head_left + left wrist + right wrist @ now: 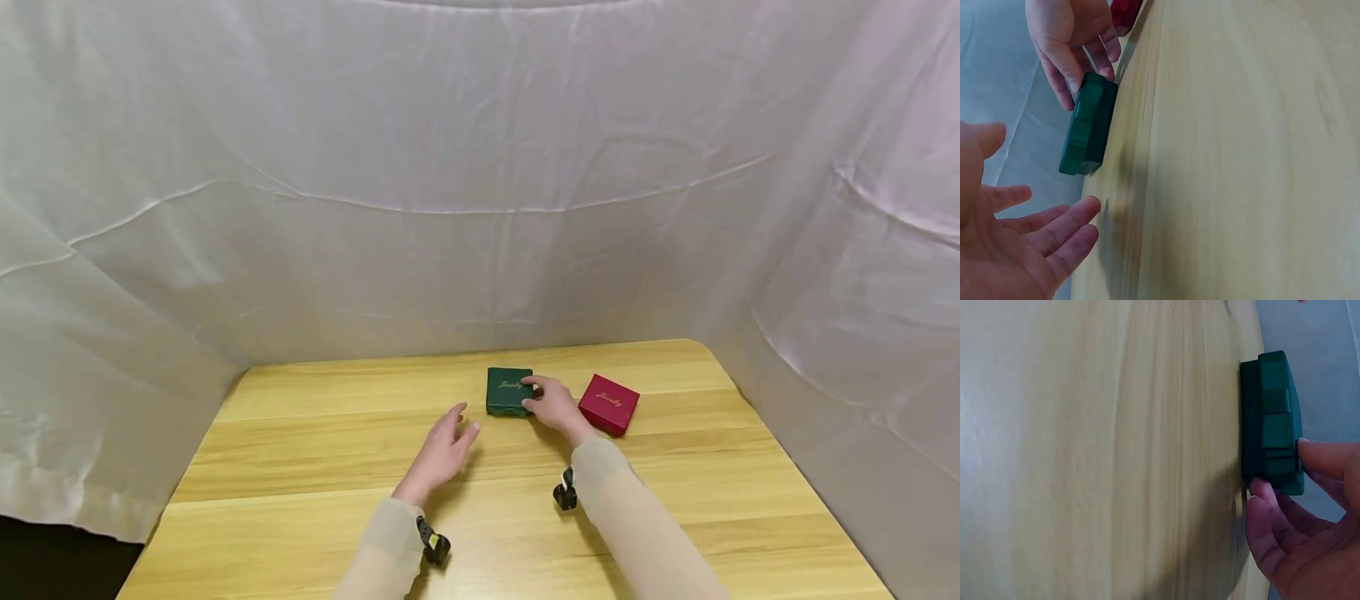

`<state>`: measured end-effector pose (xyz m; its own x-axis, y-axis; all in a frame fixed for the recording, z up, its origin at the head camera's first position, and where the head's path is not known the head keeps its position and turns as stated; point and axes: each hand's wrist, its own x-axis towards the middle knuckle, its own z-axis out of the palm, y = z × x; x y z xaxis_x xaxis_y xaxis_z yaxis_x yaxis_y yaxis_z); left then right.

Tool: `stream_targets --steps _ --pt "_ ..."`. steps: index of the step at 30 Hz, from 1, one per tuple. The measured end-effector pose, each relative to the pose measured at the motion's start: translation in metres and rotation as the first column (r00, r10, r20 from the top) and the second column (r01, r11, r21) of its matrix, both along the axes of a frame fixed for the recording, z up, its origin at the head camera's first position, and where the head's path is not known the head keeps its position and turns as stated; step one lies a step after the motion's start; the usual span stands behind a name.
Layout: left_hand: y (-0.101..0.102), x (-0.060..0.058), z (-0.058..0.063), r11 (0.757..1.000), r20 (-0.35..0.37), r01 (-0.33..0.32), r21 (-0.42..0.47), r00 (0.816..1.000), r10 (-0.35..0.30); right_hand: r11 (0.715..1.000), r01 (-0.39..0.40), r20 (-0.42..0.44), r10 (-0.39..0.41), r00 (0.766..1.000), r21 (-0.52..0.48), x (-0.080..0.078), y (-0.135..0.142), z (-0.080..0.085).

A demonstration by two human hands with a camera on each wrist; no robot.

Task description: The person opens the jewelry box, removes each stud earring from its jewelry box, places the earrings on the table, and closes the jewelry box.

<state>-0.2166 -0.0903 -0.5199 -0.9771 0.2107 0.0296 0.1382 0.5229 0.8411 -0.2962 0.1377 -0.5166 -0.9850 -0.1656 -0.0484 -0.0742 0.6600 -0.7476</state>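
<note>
A dark green jewelry box (507,392) with gold lettering on its lid is near the back of the wooden table. My right hand (557,405) grips its right end, thumb and fingers on the edges. In the right wrist view, a ribbon bow crosses the front of the green box (1277,422), and my right thumb touches the lid while fingers touch the side. My left hand (441,452) hovers to the left and nearer, fingers spread, holding nothing. The left wrist view has the left hand (1029,244) palm up, apart from the box (1090,125).
A red jewelry box (609,404) with gold lettering lies turned at an angle, just right of my right hand. The light wooden table (315,467) has rounded back corners. Pale curtains (450,250) hang behind it and along both sides.
</note>
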Motion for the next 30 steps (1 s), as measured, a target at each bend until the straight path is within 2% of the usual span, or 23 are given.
stream_targets --steps 5,10,20,23,30 --pt "0.0 -0.006 -0.002 1.0 0.008 -0.005 0.03 1.0 0.005 0.999 -0.024 0.034 0.025 0.999 -0.036 0.006 -0.008 0.001" --pt "0.001 -0.01 0.0 0.997 0.058 -0.017 0.075 0.998 0.013 0.996 -0.049 0.073 0.054 0.996 -0.072 0.014 -0.016 0.001" --pt "0.004 -0.015 0.003 0.995 0.133 -0.057 0.082 0.99 0.045 0.99 -0.042 0.096 0.056 0.994 -0.134 0.027 -0.023 0.005" --pt "0.003 -0.016 0.004 0.995 0.135 -0.052 0.081 0.99 0.041 0.99 -0.036 0.102 0.05 0.994 -0.135 0.029 -0.022 0.003" --pt "-0.003 -0.01 0.004 1.0 0.082 -0.01 0.023 0.997 0.008 0.984 -0.049 0.119 0.07 0.99 -0.172 0.042 -0.02 0.002"
